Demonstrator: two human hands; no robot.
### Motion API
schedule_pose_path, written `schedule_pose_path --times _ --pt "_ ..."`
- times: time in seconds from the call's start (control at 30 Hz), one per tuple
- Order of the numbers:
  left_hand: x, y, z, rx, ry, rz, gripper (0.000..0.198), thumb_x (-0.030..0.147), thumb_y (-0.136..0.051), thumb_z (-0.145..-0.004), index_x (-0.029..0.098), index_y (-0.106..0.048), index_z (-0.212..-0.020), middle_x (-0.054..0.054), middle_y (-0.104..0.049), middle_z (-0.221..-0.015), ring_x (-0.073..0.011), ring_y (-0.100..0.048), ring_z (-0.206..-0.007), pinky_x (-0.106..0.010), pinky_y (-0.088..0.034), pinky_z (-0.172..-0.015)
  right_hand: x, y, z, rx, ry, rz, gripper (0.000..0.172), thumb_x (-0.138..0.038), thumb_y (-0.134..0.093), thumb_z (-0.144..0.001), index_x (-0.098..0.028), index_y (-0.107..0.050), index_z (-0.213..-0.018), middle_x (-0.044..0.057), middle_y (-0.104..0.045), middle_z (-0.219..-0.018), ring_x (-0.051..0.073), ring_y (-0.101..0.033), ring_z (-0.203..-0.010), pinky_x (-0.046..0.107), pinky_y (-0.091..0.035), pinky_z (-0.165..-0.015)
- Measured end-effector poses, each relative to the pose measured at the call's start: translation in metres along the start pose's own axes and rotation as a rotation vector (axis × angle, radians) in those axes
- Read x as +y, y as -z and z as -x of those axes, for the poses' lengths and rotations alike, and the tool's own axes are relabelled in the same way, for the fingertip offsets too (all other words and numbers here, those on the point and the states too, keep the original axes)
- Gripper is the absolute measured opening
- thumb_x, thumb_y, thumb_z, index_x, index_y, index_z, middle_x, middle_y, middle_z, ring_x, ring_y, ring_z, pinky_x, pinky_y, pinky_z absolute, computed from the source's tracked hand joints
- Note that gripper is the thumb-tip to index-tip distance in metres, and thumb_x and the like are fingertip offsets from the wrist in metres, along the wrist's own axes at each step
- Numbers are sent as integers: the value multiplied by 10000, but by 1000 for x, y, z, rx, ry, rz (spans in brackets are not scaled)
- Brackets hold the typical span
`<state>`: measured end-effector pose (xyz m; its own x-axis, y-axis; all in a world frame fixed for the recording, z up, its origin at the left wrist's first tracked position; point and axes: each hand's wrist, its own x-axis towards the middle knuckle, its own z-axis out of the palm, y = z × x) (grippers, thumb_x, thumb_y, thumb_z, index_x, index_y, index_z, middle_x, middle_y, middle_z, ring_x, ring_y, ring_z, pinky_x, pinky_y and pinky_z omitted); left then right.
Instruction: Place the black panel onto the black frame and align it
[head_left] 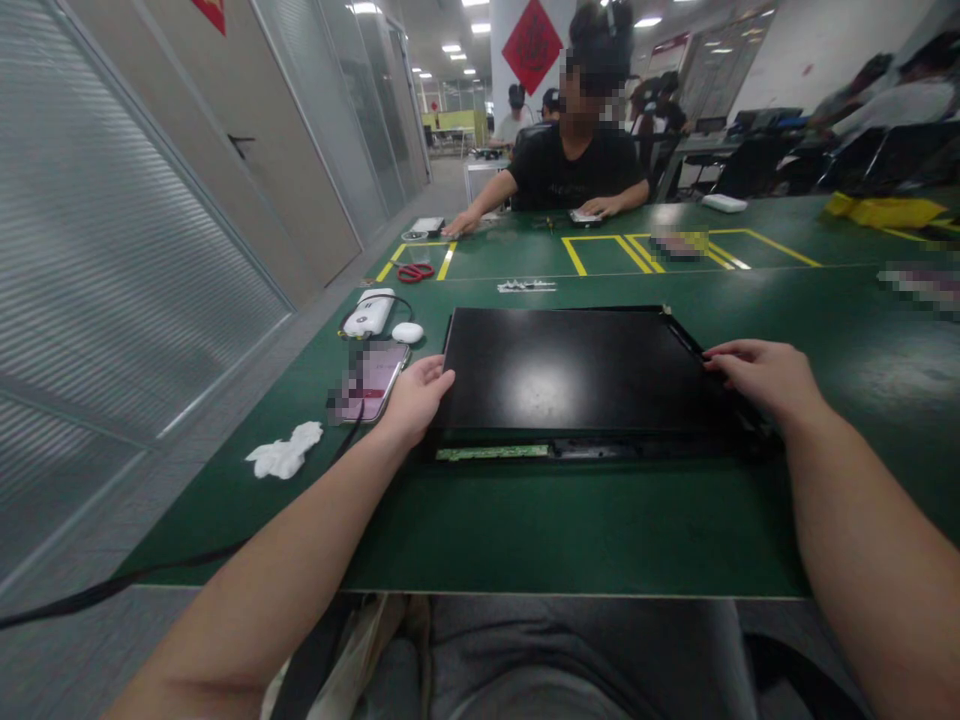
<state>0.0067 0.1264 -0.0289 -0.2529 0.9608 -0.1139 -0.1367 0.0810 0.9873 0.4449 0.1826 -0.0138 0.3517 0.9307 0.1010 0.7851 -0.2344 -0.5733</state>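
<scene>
A flat black screen panel (577, 365) lies over a black plastic frame (630, 448) on the green table, shifted so that the frame's right side and near edge show. Along the near edge sits a narrow green circuit board strip (491, 453). My left hand (418, 395) grips the panel's left edge, thumb on top and fingers partly hidden. On the other side, my right hand (765, 375) pinches the frame's right edge between thumb and fingers.
To the left lie a phone (375, 378), a white earbud case (407, 333), a white power bank (370, 312) and crumpled tissue (285, 450). Red scissors (415, 272) rest farther back. A co-worker (577, 165) sits opposite. A black cable (180, 560) crosses the near left corner.
</scene>
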Motion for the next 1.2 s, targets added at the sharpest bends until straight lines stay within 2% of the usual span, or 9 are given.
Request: schedule_pose_path --times 0.13,0.27,0.47,0.6,0.7,0.97,1.2 --pt "-1 1 -1 -1 -5 -10 314 102 -695 -742 130 -639 -1050 -104 -775 -1012 -238 -720 -1031 -413 -512 -1014 1 2 0 26 -24 0 245 -303 -623 -728 -230 -792 -889 6 -721 -731 167 -643 -634 327 -508 -775" --pt "-1 1 -1 6 -1 -15 342 114 -711 -711 132 -633 -1044 -103 -768 -998 -240 -722 -1006 -415 -522 -991 8 2 -7 57 -7 75 284 -350 -618 -753 -242 -802 -940 35 -741 -843 216 -662 -817 347 -490 -826" --pt "-1 2 -1 2 -7 -35 384 154 -752 -678 131 -635 -1044 -100 -757 -971 -250 -713 -1003 -404 -541 -945 19 -3 -21 -127 50 308 387 -296 -562 -795 -230 -799 -1093 69 -747 -939 231 -657 -859 337 -500 -796" --pt "-2 3 -2 -9 6 -27 389 160 -744 -680 129 -637 -1053 -97 -755 -978 -239 -713 -983 -383 -542 -928 21 -6 -25 -185 99 378 428 -247 -559 -809 -214 -775 -1177 94 -743 -1105 255 -669 -988 335 -509 -854" --pt "-3 4 -2 -16 2 -17 395 162 -742 -678 134 -639 -1059 -91 -757 -969 -234 -713 -976 -374 -545 -914 22 -7 -25 -211 115 374 429 -226 -572 -808 -198 -771 -1187 104 -731 -1182 271 -661 -1063 334 -511 -888" --pt "-3 4 -2 -14 7 -6 400 158 -745 -648 140 -646 -1035 -63 -752 -883 -218 -720 -877 -371 -551 -877 29 -9 -29 -252 71 303 460 -209 -580 -800 -206 -747 -1228 94 -725 -1216 276 -664 -1084 361 -510 -925" --pt "-3 6 -3 4 -28 -3 415 198 -778 -635 156 -680 -1035 -94 -769 -990 -270 -705 -1047 -439 -532 -976 29 -9 -29 -248 50 266 463 -179 -586 -763 -208 -761 -1190 96 -733 -1186 276 -668 -1050 366 -505 -921"
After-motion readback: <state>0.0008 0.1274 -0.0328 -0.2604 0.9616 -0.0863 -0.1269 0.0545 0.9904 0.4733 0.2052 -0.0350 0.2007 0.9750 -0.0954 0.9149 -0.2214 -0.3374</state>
